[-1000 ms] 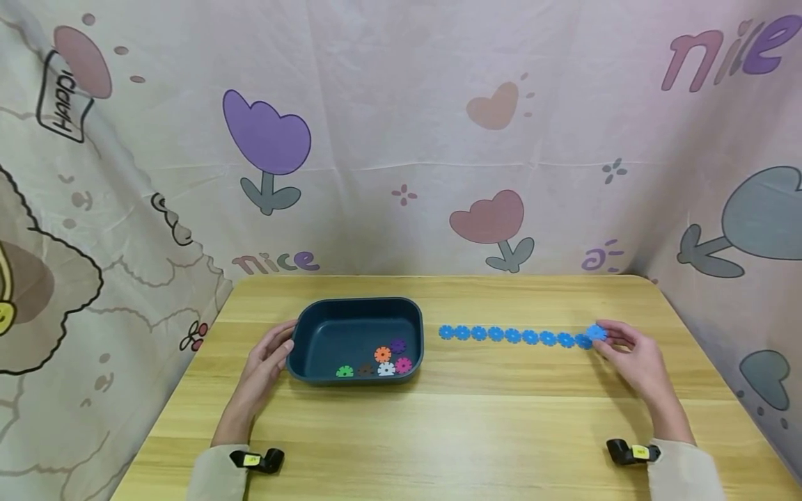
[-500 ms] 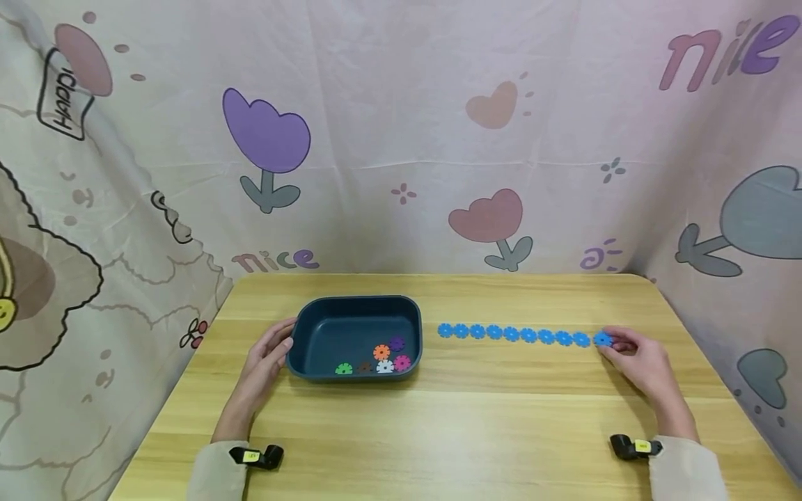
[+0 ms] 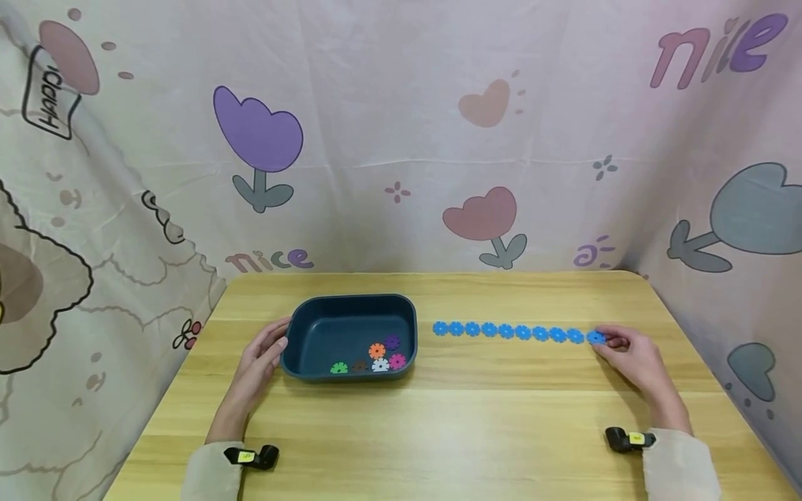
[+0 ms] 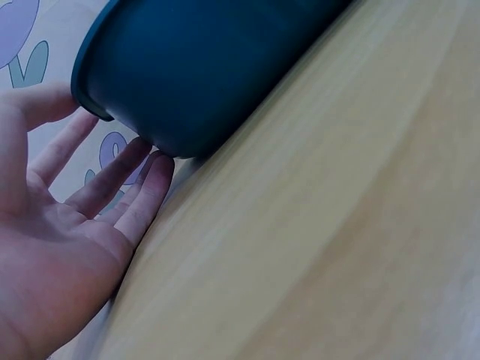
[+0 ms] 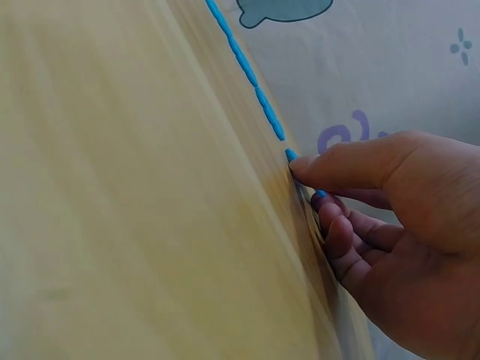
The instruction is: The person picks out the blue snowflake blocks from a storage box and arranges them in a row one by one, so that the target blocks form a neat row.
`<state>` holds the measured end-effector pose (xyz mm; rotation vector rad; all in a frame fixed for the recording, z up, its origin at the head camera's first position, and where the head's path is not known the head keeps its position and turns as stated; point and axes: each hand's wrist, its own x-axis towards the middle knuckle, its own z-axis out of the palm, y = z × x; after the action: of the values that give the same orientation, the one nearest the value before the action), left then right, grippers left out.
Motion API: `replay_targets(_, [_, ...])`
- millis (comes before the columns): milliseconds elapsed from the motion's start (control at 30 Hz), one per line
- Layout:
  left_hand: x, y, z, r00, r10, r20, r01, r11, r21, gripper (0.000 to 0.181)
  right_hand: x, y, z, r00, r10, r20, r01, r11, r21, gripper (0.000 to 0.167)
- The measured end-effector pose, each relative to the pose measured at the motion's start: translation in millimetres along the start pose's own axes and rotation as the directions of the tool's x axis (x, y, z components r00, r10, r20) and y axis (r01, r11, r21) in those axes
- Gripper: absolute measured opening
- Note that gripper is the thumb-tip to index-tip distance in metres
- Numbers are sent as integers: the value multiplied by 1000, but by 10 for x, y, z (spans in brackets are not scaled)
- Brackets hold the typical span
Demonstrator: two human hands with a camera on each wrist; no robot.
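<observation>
My left hand (image 3: pixel 255 358) rests against the left end of a dark teal plastic basin (image 3: pixel 294 363). In the left wrist view its fairly straight fingers touch the basin's outer wall and rim. At the right end of a row of blue snowflake discs (image 3: pixel 505 332), my right hand (image 3: pixel 634 355) pinches one more blue snowflake disc (image 3: pixel 596 337) between thumb and fingers. A small gap separates that disc from the row. In the right wrist view the hand hides most of the pinched disc (image 5: pixel 291 155), which is low at the table.
Inside the basin lie several loose discs: green (image 3: pixel 339 368), brown (image 3: pixel 360 365), orange (image 3: pixel 376 351), purple (image 3: pixel 392 342), white (image 3: pixel 380 364) and pink (image 3: pixel 397 361). They sit toward its front right. A patterned cloth (image 3: pixel 351 139) hangs behind the wooden table (image 3: pixel 438 438).
The right hand's disc, earlier raised and overlapping the row's last disc, has moved slightly right and down, leaving a gap. The left hand stays at the basin. The head view shifts slightly.
</observation>
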<state>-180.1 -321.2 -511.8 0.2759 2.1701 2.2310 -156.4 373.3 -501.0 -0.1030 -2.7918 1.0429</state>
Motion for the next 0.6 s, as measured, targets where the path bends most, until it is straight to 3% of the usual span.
replay_targets(433, [25,-21,-4,1000,-2,-6,1,1000,-9,48,60,17,18,1000,-23,6,23,1000,16,40])
replay_targets(600, [2,-24,5,1000,-8,-2,8,1000,-8,47,29,24,2,1000,2,2,-2,999,38,43])
